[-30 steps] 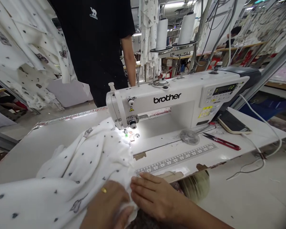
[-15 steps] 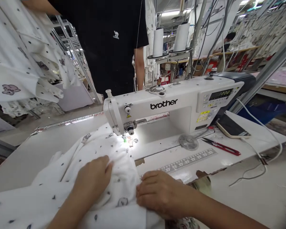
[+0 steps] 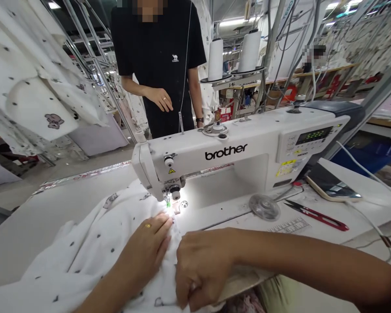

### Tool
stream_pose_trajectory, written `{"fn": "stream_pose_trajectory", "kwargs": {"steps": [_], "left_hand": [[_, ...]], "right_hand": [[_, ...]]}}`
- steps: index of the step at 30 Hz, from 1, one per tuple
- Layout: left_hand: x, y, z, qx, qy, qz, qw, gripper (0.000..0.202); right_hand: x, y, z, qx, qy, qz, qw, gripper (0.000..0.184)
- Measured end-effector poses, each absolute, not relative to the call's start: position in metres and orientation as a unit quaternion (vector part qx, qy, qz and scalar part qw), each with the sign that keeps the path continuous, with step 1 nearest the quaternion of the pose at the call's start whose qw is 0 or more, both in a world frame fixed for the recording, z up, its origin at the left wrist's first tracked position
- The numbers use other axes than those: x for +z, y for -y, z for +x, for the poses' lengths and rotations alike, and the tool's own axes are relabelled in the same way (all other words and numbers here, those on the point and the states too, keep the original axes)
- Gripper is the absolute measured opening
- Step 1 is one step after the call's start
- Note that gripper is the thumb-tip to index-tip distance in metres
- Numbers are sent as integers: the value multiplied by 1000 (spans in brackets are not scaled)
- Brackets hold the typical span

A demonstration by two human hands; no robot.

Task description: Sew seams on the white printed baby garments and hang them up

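I've got the left hand (image 3: 149, 248) flat, fingers spread, pinning the white dotted cotton fabric (image 3: 94, 243) at lower centre by the white Brother sewing machine (image 3: 228, 152) needle, w/ right hand (image 3: 200, 269) pinching its edge (prob. for alignment).

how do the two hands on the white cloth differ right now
The left hand lies flat and open on the white cloth, fingers stretched toward the needle of the sewing machine; the right hand is curled, pinching the cloth's near edge. The left hand wears a gold ring, while a ring on the right hand is hard to make out. The left hand sits closer to the needle, the right nearer the table edge. Both touch the same cloth.
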State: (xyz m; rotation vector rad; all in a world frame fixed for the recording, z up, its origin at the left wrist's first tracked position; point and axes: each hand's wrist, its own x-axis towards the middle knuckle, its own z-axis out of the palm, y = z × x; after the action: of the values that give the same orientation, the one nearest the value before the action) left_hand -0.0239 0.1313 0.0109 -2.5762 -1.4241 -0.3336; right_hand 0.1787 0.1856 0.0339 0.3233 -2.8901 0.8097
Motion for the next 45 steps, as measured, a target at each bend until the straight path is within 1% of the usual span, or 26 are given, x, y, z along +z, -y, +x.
{"fn": "stream_pose_trajectory", "kwargs": {"steps": [2,4,9,14,19,21,23,25,28,32,35,39,45], "left_hand": [[7,-133,-25,-115,477,-867,87,39],[5,-136,-28,-110,469,-871,93,40],[4,-153,-35,-90,470,-873,94,40],[7,-170,-42,-87,472,-876,52,40],[14,-177,-45,-95,492,-865,33,26],[16,-170,-43,-88,484,-870,40,30],[16,-159,-39,-100,470,-876,53,37],[11,-149,-35,-121,457,-878,72,43],[2,-145,-34,-131,453,-877,90,48],[0,-162,-42,-108,464,-876,72,51],[9,-170,-47,-95,455,-884,57,49],[16,-155,-45,-111,448,-885,60,43],[-6,-144,-51,-149,455,-875,72,39]], "right_hand": [[20,-191,182,337,931,103,94,13],[7,-193,186,353,924,94,113,9],[-4,-192,188,261,953,69,139,1],[-2,-195,185,227,957,68,165,9],[-3,-199,185,145,971,81,171,19],[-3,-199,184,119,974,87,175,18],[-3,-198,184,90,975,101,178,16],[-3,-196,183,64,973,116,186,19],[-3,-195,182,53,971,116,200,23],[-2,-200,182,36,976,77,199,24],[-1,-205,182,36,979,60,191,20],[-1,-207,182,30,978,52,198,19],[-3,-211,180,26,977,42,207,23]]}}
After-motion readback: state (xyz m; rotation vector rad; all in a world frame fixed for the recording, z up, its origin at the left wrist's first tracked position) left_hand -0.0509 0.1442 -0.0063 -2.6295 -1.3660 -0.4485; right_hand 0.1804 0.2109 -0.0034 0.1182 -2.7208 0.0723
